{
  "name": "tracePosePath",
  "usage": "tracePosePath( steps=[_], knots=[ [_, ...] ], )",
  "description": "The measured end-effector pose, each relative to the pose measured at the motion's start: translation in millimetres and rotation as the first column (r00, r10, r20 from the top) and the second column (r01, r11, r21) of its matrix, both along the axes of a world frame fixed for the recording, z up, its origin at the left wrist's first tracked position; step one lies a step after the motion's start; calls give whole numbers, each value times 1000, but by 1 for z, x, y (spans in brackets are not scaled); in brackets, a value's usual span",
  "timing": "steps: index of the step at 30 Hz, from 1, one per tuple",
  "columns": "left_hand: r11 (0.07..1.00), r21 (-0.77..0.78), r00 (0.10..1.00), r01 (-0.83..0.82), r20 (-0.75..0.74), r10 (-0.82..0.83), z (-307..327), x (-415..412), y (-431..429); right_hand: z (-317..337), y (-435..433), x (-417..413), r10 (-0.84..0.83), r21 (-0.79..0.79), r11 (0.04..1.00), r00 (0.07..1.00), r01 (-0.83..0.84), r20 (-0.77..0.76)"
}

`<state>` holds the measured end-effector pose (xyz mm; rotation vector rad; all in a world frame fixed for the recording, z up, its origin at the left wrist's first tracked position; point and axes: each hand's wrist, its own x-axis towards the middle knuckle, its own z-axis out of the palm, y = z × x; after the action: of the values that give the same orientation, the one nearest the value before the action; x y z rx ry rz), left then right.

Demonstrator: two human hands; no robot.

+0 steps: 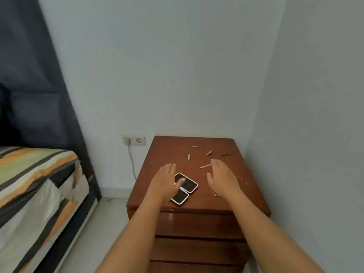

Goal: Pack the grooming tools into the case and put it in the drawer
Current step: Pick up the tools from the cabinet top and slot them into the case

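Note:
A small case lies opened flat on the brown nightstand, its two dark-lined halves edged in white. My left hand rests flat over its left side, thumb on the lining. My right hand hovers open to the right of the case, holding nothing. Several slim metal grooming tools lie scattered on the top: a nail clipper, a second clipper, a thin stick just by my right fingertips, another thin tool at the back, a reddish one, and one at the right.
The nightstand has stacked drawers below, all closed. It stands in a corner, walls behind and right. A bed with striped bedding is on the left, with floor between. A wall socket with a cable sits left of the nightstand.

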<state>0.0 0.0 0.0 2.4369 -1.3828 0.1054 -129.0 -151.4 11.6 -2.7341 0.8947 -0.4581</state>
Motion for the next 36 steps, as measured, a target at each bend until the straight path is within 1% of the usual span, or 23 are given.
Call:
tracePosePath(
  steps=[1, 5, 8, 10, 14, 19, 21, 23, 26, 31, 36],
  knots=[
    [999, 50, 1000, -3, -15, 4, -10, 6, -5, -6, -8, 8, -1, -2, 1000, 1000, 1, -29],
    [986, 166, 997, -9, -78, 23, -54, 27, -22, -36, -43, 47, 9, 25, 1000, 996, -6, -93],
    [980, 201, 992, -4, -123, 29, -76, 39, -36, -54, -64, 80, 23, 14, 1000, 992, -22, -122],
    [978, 208, 990, 30, -138, -1, -85, 46, -42, -63, -78, 104, 36, 26, 999, 991, -33, -127],
    [976, 179, 982, 120, -167, -91, -91, 62, -54, -74, -97, 147, 39, 93, 995, 993, -29, -109],
    [940, 179, 940, 290, -240, -244, -90, 86, -60, -86, -112, 192, 23, 203, 979, 999, -17, -29],
    [928, 183, 930, 325, -241, -279, -90, 94, -61, -90, -116, 203, 13, 244, 970, 1000, -14, 7],
    [925, 180, 929, 334, -229, -290, -91, 101, -60, -94, -120, 210, -1, 248, 969, 999, -9, 39],
    [941, 164, 939, 296, -232, -254, -91, 105, -56, -95, -123, 213, -35, 264, 964, 997, 15, 71],
    [979, 114, 974, 170, -169, -149, -95, 98, -49, -97, -120, 201, 17, 283, 959, 999, -27, 38],
    [998, 49, 977, -24, -212, 34, -101, 87, -35, -89, -104, 182, 32, 348, 934, 989, -81, 145]
  ],
)
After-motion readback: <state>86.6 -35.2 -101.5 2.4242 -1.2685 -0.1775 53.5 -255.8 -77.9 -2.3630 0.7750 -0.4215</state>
